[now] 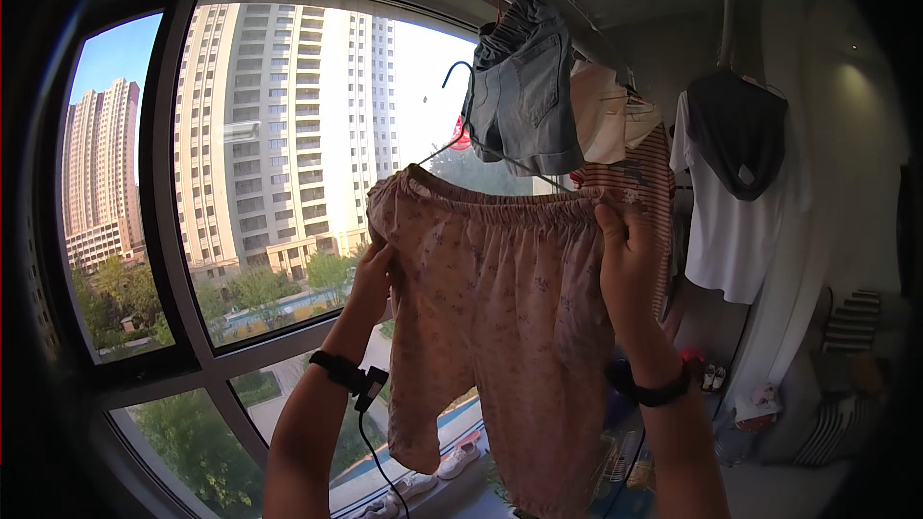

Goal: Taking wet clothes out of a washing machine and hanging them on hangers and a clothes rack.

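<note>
Pink floral pants (pixel 505 317) with a gathered elastic waist hang spread out in front of me on a wire hanger (pixel 465 126), whose hook end is free in the air. My left hand (pixel 373 274) grips the left side of the pants just below the waistband, its fingers partly hidden behind the cloth. At the right end of the waistband, my right hand (pixel 626 231) pinches the fabric with the thumb in front. Denim shorts (pixel 530 90) hang from the rail just behind the hanger. Each wrist wears a black strap.
A large window (pixel 288 144) fills the left side. Behind the shorts hang a striped garment (pixel 638 180), a white shirt (pixel 728 252) and a dark hooded piece (pixel 739 122). White shoes (pixel 458 458) stand on the sill below; striped cloth (pixel 851 321) lies at the right.
</note>
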`<state>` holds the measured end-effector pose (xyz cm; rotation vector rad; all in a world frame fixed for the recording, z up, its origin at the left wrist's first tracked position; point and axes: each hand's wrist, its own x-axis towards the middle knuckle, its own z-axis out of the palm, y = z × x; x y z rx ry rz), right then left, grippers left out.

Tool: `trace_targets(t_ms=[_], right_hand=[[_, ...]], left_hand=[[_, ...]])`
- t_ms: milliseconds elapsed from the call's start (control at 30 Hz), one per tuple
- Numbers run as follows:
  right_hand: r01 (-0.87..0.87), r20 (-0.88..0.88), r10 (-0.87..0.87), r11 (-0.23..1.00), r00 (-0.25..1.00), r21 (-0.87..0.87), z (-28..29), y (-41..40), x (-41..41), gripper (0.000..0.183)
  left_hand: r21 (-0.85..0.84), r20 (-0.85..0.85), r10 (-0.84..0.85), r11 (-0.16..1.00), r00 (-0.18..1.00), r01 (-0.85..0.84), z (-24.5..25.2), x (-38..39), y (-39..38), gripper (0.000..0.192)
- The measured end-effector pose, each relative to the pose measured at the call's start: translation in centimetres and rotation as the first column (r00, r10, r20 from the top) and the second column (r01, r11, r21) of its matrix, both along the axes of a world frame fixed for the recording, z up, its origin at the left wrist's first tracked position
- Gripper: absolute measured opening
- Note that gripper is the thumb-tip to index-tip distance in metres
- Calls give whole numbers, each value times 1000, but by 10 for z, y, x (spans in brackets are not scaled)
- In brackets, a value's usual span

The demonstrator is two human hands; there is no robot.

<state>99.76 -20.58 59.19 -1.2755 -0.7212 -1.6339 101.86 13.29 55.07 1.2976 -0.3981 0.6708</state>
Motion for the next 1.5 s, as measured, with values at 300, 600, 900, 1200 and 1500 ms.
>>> trace_targets(t_ms=[300, 600, 900, 1200, 1500], right_hand=[[216, 7, -220, 962, 975, 167, 175, 36, -14, 38], [423, -82, -415, 880, 906, 218, 258, 78, 30, 36], [359, -124, -348, 931, 929, 74, 230, 61, 88, 43], [-352, -406, 303, 935, 862, -50, 125, 44, 83, 58], [-206, -895, -146, 946, 421, -251, -253, 12, 124, 27]], left_hand=[[312, 708, 379, 589, 596, -745, 245, 70, 8, 48], [366, 431, 325, 790, 842, -492, 284, 117, -8, 45], [488, 273, 393, 730, 878, -478, 208, 170, 24, 70], [658, 72, 537, 608, 841, -445, 77, 177, 90, 66], [646, -225, 360, 750, 905, -138, -83, 154, 106, 32]])
